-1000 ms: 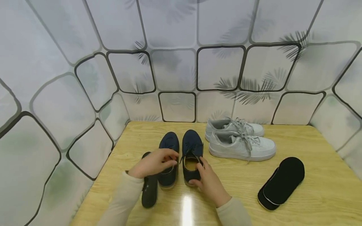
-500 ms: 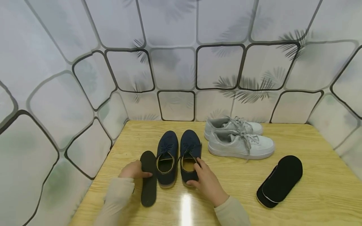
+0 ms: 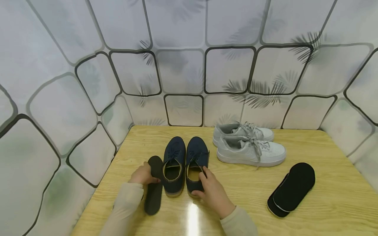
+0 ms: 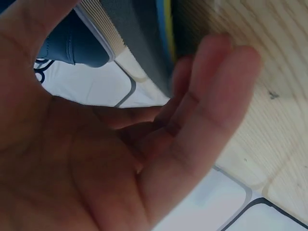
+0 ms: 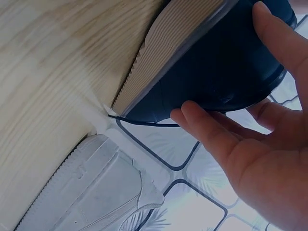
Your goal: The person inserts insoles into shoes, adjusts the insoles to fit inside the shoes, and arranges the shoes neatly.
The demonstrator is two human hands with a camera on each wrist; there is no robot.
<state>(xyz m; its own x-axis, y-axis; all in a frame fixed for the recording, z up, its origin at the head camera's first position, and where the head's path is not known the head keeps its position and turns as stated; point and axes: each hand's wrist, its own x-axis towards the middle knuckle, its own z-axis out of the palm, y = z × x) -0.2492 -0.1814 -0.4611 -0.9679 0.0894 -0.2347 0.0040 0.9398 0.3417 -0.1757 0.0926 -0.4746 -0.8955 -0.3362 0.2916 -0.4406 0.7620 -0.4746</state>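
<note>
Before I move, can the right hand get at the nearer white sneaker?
Probably yes: nothing appears to stand between the right hand and the nearer white sneaker, but that hand holds the right navy shoe by the heel, so it would likely need to let go first.

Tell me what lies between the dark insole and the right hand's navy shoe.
In the head view, the other navy shoe stands between the insole and held shoe.
</note>
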